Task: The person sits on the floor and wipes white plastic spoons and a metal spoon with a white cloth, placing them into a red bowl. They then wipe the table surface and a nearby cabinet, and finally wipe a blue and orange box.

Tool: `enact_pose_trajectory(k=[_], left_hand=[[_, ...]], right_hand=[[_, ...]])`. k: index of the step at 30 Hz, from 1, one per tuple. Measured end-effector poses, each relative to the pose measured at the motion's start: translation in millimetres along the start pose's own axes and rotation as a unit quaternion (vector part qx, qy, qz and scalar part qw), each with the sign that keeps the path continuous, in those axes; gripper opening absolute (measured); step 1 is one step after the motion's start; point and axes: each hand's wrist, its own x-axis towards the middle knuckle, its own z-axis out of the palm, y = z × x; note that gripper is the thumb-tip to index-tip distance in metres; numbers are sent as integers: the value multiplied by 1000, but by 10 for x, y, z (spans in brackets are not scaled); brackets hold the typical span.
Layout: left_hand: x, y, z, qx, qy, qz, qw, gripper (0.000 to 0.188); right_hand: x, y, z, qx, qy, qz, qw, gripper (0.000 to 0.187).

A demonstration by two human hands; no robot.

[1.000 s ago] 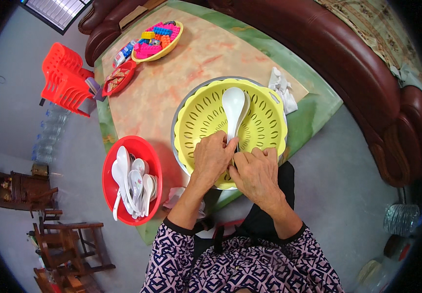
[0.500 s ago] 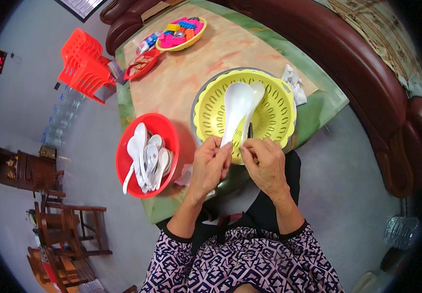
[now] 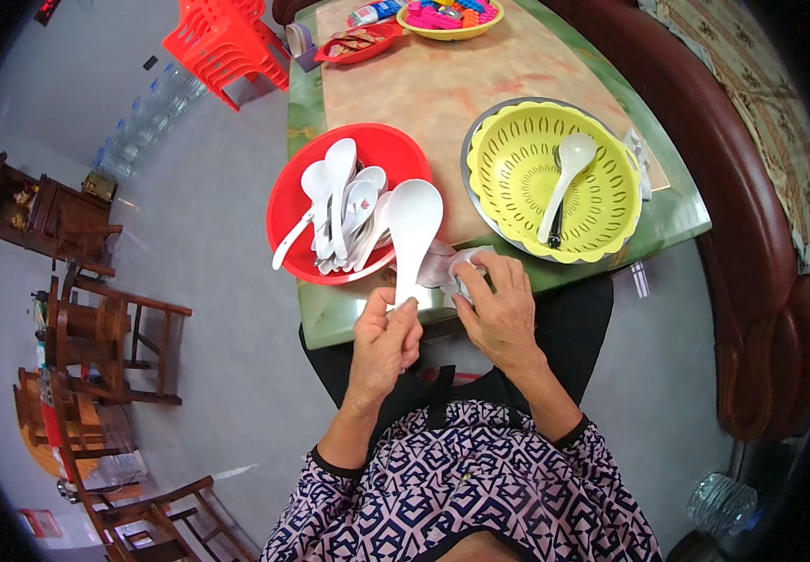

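My left hand (image 3: pixel 386 345) is closed around the handle of a large white serving spoon (image 3: pixel 415 221), its bowl held upward beside the red basin (image 3: pixel 283 201). In that basin lies a pile of white spoons (image 3: pixel 340 178). My right hand (image 3: pixel 498 314) grips a crumpled white tissue (image 3: pixel 464 270) at the near table edge; a pinkish cloth or tissue (image 3: pixel 435 266) lies just left of it. On the right, a yellow colander (image 3: pixel 498 155) holds a smaller white spoon (image 3: pixel 569 178) and a dark-handled utensil (image 3: pixel 556 234), partly covered by that spoon.
At the table's far end are a yellow basket of toy bricks (image 3: pixel 456 33), a red dish (image 3: pixel 358 49) and a blue-white packet (image 3: pixel 374 12). White tissue (image 3: pixel 641 155) sits right of the colander. A brown sofa (image 3: pixel 667 140) runs along the right; wooden chairs (image 3: pixel 124 328) stand left.
The large spoon has moved left, away from the colander, in my left hand. My right hand has left the smaller spoon, which rests in the colander, and taken the tissue. The view has shifted.
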Motion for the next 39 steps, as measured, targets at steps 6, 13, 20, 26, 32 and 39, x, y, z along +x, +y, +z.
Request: enact_pose_trajectory(k=[6,13,20,26,32,39], left_hand=[[-47,-93,-44,3,-30,4,1000,34],[-61,-123,-114,9,-22,10,1000,28],[-63,-213,-47,-8,-32,3,999,33],[-117,-179,139,127,-31,28,991,45],[-129,-262,140,217,-28,85,972,45],[-160,-237,225,222,-35,62,972,45]], right_hand=[[124,22,312,-93,-60,-24,994,40],[88,229,621,-54,3,5,999,17],[223,-161,55,95,154,35,983,25],[240,-266,-26,53,36,-52,997,19],[375,-188,11,22,26,-48,998,12],[589,-63,120,-35,158,8,987,20]])
